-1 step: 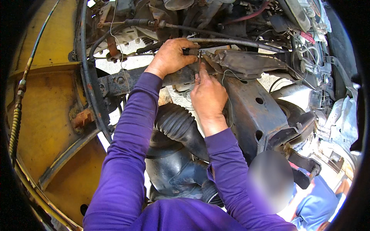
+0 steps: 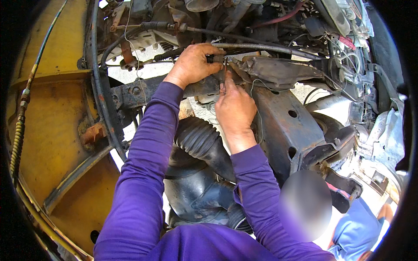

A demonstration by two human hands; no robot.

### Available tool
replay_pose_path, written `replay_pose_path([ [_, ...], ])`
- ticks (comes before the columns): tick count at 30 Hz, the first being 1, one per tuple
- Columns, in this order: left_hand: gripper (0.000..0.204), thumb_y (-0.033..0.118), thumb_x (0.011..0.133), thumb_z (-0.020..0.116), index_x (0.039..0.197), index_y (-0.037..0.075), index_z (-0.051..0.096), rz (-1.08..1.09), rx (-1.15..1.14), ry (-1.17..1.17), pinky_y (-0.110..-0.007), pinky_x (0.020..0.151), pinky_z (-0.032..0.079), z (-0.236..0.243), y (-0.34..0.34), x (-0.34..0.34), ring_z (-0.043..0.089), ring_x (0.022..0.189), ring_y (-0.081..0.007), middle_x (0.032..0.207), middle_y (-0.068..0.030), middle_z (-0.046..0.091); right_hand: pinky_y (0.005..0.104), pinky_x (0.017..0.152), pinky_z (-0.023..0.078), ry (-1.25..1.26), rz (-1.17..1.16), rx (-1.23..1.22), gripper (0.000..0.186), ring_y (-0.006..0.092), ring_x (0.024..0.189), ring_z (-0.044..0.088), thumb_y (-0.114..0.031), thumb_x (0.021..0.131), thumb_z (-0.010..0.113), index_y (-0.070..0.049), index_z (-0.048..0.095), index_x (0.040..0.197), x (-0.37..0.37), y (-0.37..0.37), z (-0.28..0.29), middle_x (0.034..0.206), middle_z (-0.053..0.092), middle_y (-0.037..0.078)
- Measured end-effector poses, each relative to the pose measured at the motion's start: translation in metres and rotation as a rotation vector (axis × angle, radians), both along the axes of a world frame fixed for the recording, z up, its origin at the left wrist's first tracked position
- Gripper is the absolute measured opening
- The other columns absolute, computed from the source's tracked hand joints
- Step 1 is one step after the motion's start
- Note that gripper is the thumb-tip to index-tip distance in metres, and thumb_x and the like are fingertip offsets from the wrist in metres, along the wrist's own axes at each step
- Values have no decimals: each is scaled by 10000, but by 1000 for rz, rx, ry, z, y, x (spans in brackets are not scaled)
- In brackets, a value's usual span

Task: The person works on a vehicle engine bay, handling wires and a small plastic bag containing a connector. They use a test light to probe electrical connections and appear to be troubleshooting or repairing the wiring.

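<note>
Yellow panel (image 2: pixel 50 117) | ribbed hose (image 2: pixel 199 134) below | left hand (image 2: pixel 193 63) pinching fitting (image 2: pixel 215 58) | right hand (image 2: pixel 236 108): grip unclear

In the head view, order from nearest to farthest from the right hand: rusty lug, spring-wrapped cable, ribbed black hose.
1. Ribbed black hose, just below-left of the right hand.
2. Rusty lug, left, on the yellow panel.
3. Spring-wrapped cable, far left.
</note>
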State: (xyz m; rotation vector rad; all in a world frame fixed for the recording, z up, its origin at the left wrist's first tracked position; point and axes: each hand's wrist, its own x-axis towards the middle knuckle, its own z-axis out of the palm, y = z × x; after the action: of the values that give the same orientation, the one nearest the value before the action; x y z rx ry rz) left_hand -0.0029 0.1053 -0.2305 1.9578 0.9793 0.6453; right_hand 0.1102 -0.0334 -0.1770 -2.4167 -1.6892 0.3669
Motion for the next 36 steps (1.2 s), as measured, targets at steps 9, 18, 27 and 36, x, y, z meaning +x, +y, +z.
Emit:
replay_pose_path([
  [9,314,231,876,754,1147,72,747,-18,96,-40,-403,895,539,-2,1,1,695,1028,-342,1084,-151,732,417,768,555,731,-195,135,348,332,844,748,-183,1023,564,30,657,1281,16,-3,25,922,751,231],
  [18,264,258,876,769,1112,141,765,-1,353,54,-405,962,496,-7,3,3,645,1086,-334,1152,-100,692,266,640,487,1428,-537,63,294,127,688,630,-153,1065,506,35,660,1230,21,7,30,857,663,43],
  [27,215,114,875,746,1062,22,693,-22,-8,-126,-390,938,497,-10,-1,13,655,1044,-310,1049,-133,700,271,642,505,1438,-550,86,307,133,679,634,-155,1065,504,47,638,1253,18,6,20,882,661,59],
  [36,227,129,870,721,1052,2,674,-19,-77,-142,-434,903,511,-5,-3,13,651,1036,-384,1065,-209,672,273,642,512,1456,-562,80,302,137,682,641,-146,1057,502,59,633,1236,19,7,19,859,665,70],
])
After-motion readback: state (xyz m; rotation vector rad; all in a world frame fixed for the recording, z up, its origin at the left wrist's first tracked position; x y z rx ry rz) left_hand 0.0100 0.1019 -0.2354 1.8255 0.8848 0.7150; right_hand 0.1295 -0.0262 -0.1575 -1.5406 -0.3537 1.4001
